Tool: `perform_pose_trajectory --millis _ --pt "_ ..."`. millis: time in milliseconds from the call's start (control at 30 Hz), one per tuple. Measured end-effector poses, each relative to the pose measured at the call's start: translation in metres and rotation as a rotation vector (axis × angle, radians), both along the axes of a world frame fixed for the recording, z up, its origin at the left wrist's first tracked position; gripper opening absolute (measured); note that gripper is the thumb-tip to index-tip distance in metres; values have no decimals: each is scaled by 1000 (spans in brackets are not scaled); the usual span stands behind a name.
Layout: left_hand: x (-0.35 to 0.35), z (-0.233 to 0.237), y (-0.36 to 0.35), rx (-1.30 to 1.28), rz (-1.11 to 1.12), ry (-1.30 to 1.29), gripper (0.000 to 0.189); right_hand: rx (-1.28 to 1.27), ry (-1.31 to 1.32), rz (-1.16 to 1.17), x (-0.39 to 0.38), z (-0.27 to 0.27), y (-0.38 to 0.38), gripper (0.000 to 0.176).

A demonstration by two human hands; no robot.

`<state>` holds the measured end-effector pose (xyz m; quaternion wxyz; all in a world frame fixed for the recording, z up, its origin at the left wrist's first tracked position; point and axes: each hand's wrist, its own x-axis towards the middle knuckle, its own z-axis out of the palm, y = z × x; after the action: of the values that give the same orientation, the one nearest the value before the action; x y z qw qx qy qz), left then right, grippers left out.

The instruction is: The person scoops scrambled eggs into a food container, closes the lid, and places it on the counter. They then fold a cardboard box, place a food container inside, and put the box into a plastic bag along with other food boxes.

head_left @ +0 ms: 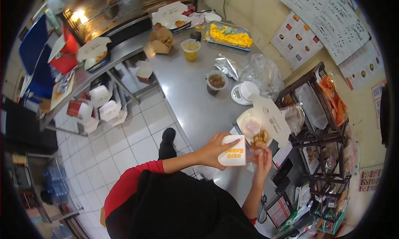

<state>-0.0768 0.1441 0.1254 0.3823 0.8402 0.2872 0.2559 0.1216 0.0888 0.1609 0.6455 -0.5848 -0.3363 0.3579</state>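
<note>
My left hand (214, 149) is wrapped round a white box (233, 152) with orange lettering, above the table's front edge. Just right of it, my right hand (262, 158) has its fingers bent together near the food; what they hold, if anything, is too small to make out. Beyond both hands lies an open white carton (272, 118) with its lid raised. Inside it are a pale round item (252, 126) and browned food pieces (260, 138). A white round scale (245, 92) stands behind the carton, beside a cup of dark brown contents (216, 82).
On the metal table (187, 102) are a tray of yellow food (228, 36), a cup of yellow liquid (190, 50), crumpled foil (228, 66) and plastic bags (264, 75). Dark racks (320, 135) stand right. A person (60, 2) is at the upper left.
</note>
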Motion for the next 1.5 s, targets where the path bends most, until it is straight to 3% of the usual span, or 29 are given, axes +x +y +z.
perform_pose_trajectory --millis 67,167,200,233,267,333,367,400,500,533,567,600,700,733,833,900,933,967,1033,1100,1200,1300,1400,1500 --pt "-13 -41 43 93 -35 188 98 121 -418 -40 -16 -5 58 11" --pt "-42 -66 108 186 -250 287 88 85 -845 282 -58 28 150 13" --pt "-55 -72 130 215 -303 61 79 94 -789 283 -65 17 186 9" --pt "-68 -66 151 216 -352 -169 70 106 -947 182 -76 23 226 8" --pt "-84 -61 172 24 -304 -421 29 221 -1121 153 -80 27 273 9" --pt "-131 -36 226 28 -104 -359 22 246 -1129 234 -92 37 375 9" --pt "-152 -17 257 35 -9 -315 27 295 -1211 291 -92 25 429 14" --pt "-163 17 302 144 106 -435 41 161 -1357 380 -98 25 475 25" --pt "-183 42 431 -145 389 -560 24 114 -1696 498 -92 -18 609 36" --pt "-191 56 476 -543 317 -603 14 78 -1749 541 -91 -27 639 35" --pt "-182 62 513 -664 358 -730 12 -5 -1767 562 -87 -42 663 34" --pt "-172 61 541 -787 402 -855 14 -88 -1780 585 -82 -60 685 32" --pt "-158 16 612 -1280 300 -778 39 -141 -1817 769 -75 -76 713 22" --pt "-150 7 624 -1307 340 -748 39 -126 -1832 851 -72 -75 720 18" --pt "-112 -41 653 -1350 442 -655 39 61 -1666 812 -62 -55 733 13" --pt "-86 -93 673 -1327 484 -599 39 128 -1212 539 -72 -55 744 10" --pt "-93 -48 660 -1335 367 -667 38 118 -951 417 -89 -61 747 11" --pt "-88 -52 660 -1363 340 -740 39 109 -693 290 -104 -65 751 11" --pt "-82 -59 666 -1404 290 -887 41 76 -652 368 -125 -81 747 12" --pt "-83 -59 666 -1401 338 -895 45 256 -1064 444 -136 -71 724 14" --pt "-86 -18 655 -1426 446 -905 51 181 -1030 555 -139 -70 687 13" --pt "-85 -1 650 -1460 446 -898 57 32 -947 501 -135 -85 678 14" --pt "-86 7 644 -1477 391 -889 59 -234 -212 279 -126 -91 693 14" --pt "-90 -8 651 -1384 284 -845 60 -403 200 154 -110 -82 708 25"
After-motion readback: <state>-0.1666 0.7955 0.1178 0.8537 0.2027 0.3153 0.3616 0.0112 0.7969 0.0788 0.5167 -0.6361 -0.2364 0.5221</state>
